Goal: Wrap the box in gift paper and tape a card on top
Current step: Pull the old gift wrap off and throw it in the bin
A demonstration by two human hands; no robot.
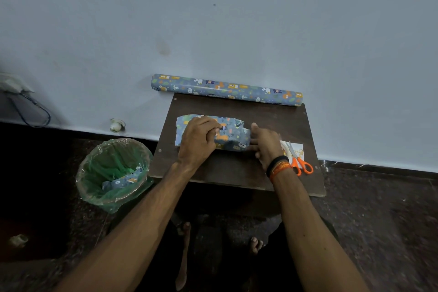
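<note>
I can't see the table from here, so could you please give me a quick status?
Left hand pressing on wrapped box, right hand flat at its end. Card untaped, under scissors. Nothing in the way.

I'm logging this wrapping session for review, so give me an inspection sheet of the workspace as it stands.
Surface: small dark brown wooden table against a pale blue wall.
Job's things: box partly wrapped in blue animal-print gift paper; matching paper roll at the far edge; white printed card under orange-handled scissors.
Clutter: green-lined waste bin holding paper scraps.
Hands: left hand pinching paper atop the box; right hand with fingers straight against the box's end.
Cables: blue cable hanging from a wall socket.
Surroundings: dark speckled floor.
</note>
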